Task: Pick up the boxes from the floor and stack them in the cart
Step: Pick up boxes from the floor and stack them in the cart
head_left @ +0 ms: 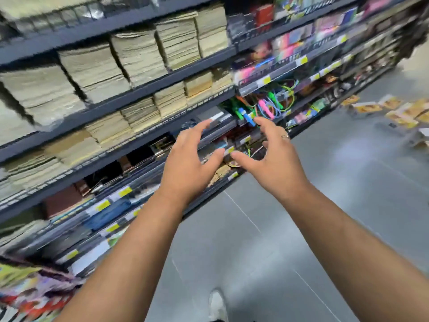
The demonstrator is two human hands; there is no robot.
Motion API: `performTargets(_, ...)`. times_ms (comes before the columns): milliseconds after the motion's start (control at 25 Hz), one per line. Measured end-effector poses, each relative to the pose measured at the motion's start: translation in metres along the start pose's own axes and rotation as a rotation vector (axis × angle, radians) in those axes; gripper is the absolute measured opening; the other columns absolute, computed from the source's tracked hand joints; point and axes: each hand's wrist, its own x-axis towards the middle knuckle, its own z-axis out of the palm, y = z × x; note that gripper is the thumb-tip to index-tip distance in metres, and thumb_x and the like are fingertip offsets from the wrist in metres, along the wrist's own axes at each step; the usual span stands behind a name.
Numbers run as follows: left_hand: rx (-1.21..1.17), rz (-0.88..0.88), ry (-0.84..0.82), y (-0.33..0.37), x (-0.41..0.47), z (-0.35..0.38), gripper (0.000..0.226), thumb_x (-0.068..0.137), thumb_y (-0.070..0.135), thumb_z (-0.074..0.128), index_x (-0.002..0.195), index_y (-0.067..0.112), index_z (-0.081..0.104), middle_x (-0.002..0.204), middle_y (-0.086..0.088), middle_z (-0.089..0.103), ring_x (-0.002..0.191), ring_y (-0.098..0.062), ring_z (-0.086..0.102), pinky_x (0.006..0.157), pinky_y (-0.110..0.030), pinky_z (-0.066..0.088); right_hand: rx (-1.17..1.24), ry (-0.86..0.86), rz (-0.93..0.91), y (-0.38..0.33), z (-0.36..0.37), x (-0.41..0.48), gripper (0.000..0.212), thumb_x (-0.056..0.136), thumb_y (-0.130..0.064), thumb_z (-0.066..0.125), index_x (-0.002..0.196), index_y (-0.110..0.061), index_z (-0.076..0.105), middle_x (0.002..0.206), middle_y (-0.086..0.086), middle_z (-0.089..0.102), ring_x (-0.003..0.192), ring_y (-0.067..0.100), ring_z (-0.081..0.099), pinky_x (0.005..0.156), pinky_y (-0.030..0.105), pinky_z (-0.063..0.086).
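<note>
Left hand [185, 163] and right hand [271, 159] hover wide-spread, holding nothing; boxes [394, 110] lie scattered flat on the floor [301, 205], long axes blurred.

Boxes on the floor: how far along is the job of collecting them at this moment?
Done: nothing that shows; no cart is in view. In hand: nothing; the left hand and right hand are open and empty, held out before the shelves. Left: the boxes lie scattered on the floor far to the right, all to be picked up.

Grey floor [325, 205], yellow-orange boxes [394, 110], dark shelves [139, 89]
</note>
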Motion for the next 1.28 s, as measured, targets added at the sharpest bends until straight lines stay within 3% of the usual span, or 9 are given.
performTargets(240,-0.112,0.245,-0.202,0.029,0.116,0.074,0.059,0.086,0.038,0.065,0.140,0.034,0.042,0.129,0.007,0.050,0.121,-0.009,0.046,0.097,-0.020,0.032,-0.073,0.271,0.148,0.050,-0.043,0.066,0.079,0.071,-0.047,0.078,0.140,-0.029,0.042,0.132,0.003,0.048,0.118,0.014,0.049,0.098,0.036,0.045)
performTargets(440,-0.155,0.374,-0.318,0.072,0.192,0.152,0.063,0.084,0.048,0.059,0.142,0.032,0.041,0.135,0.003,0.050,0.124,-0.010,0.044,0.100,-0.024,0.035,-0.126,0.422,0.267,0.098,-0.099,0.114,0.078,0.073,-0.045,0.078,0.140,-0.029,0.041,0.131,0.002,0.047,0.118,0.016,0.049,0.098,0.033,0.044)
performTargets(680,-0.210,0.439,-0.373,0.142,0.277,0.263,0.061,0.086,0.043,0.065,0.141,0.033,0.040,0.131,0.004,0.049,0.118,-0.006,0.045,0.098,-0.023,0.037,-0.146,0.471,0.343,0.180,-0.191,0.185,0.080,0.075,-0.047,0.077,0.142,-0.033,0.036,0.137,0.003,0.045,0.120,0.017,0.049,0.091,0.025,0.038)
performTargets(960,-0.239,0.427,-0.399,0.230,0.378,0.384,0.062,0.087,0.044,0.064,0.143,0.032,0.040,0.134,0.001,0.048,0.125,-0.014,0.046,0.106,-0.031,0.038,-0.196,0.484,0.358,0.279,-0.299,0.282,0.079,0.075,-0.047,0.076,0.142,-0.031,0.037,0.136,0.003,0.048,0.122,0.021,0.049,0.096,0.033,0.042)
performTargets(1080,-0.259,0.446,-0.427,0.254,0.427,0.435,0.061,0.085,0.042,0.065,0.141,0.033,0.041,0.131,0.002,0.049,0.121,-0.015,0.050,0.102,-0.039,0.044,-0.195,0.490,0.375,0.320,-0.331,0.329,0.079,0.076,-0.046,0.077,0.142,-0.030,0.037,0.137,0.002,0.047,0.120,0.020,0.050,0.096,0.034,0.043)
performTargets(1280,-0.252,0.465,-0.465,0.288,0.527,0.524,0.060,0.087,0.041,0.064,0.141,0.037,0.039,0.135,0.005,0.046,0.124,-0.009,0.045,0.103,-0.027,0.037,-0.226,0.528,0.415,0.400,-0.377,0.419,0.079,0.075,-0.047,0.076,0.142,-0.031,0.037,0.137,0.002,0.047,0.120,0.021,0.050,0.097,0.036,0.044)
